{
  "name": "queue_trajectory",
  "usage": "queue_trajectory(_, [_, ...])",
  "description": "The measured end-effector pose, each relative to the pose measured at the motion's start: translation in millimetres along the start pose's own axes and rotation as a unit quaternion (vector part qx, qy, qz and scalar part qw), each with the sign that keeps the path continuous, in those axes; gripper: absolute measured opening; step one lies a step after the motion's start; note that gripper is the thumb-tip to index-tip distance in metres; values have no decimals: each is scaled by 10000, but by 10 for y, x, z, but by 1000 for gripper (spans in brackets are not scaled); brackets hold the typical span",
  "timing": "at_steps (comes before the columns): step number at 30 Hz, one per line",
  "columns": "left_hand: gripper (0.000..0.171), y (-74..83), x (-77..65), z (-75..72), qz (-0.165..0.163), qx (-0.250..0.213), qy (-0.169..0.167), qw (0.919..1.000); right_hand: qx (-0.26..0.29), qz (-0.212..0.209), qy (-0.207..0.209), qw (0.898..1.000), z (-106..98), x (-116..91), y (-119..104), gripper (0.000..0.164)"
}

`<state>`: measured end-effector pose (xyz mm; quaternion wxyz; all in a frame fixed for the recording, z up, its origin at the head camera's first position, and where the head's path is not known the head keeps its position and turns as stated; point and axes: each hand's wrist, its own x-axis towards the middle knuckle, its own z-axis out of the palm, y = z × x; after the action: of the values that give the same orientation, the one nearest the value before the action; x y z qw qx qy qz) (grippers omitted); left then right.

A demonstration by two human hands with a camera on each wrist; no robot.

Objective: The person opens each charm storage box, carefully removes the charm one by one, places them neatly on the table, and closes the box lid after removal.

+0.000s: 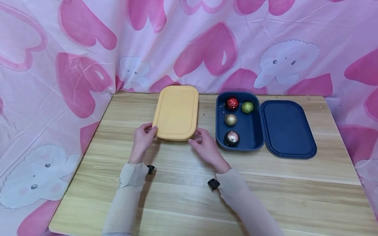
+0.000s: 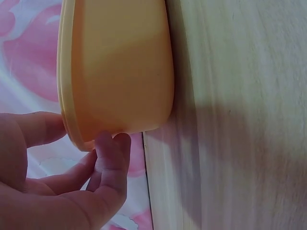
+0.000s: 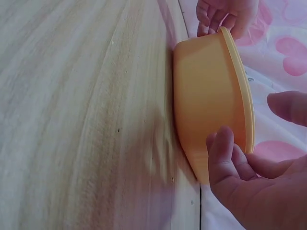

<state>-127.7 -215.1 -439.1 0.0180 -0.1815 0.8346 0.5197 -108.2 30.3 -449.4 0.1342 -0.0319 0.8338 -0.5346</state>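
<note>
A yellow lidded box [image 1: 177,111] sits on the table, its lid on top. My left hand [image 1: 143,139] is at its near left corner. In the left wrist view the thumb touches the rim of the lid [image 2: 67,96] and bent fingers [image 2: 111,160] reach under it against the box wall. At the near right corner is my right hand [image 1: 206,147]. Its curled fingers [image 3: 223,153] touch the wall below the rim, while the thumb [image 3: 290,106] stands apart from the lid. The inside of the yellow box is hidden.
Right of the yellow box stands an open dark blue box [image 1: 254,131] holding red [image 1: 232,103], green [image 1: 247,107], gold [image 1: 230,119] and dark shiny [image 1: 231,139] ornament balls. Its blue lid [image 1: 290,129] lies beside it. A pink patterned curtain [image 1: 165,42] hangs behind the wooden table [image 1: 183,196].
</note>
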Motion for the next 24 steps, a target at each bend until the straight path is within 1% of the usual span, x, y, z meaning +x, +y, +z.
queue_trajectory(4, [40,4,5,15,-47,-114,-23,9999,8,62,-18,10000,1,2,-21,60])
queue_trajectory(18, [44,3,-5,40,3,107,-110,9999,48,166,-74,9998,-4,22,-9,60])
queue_trajectory(24, [45,21,-9,44,-64,152,-147,9998,36,177,-105,9998,-8,6,-25,63])
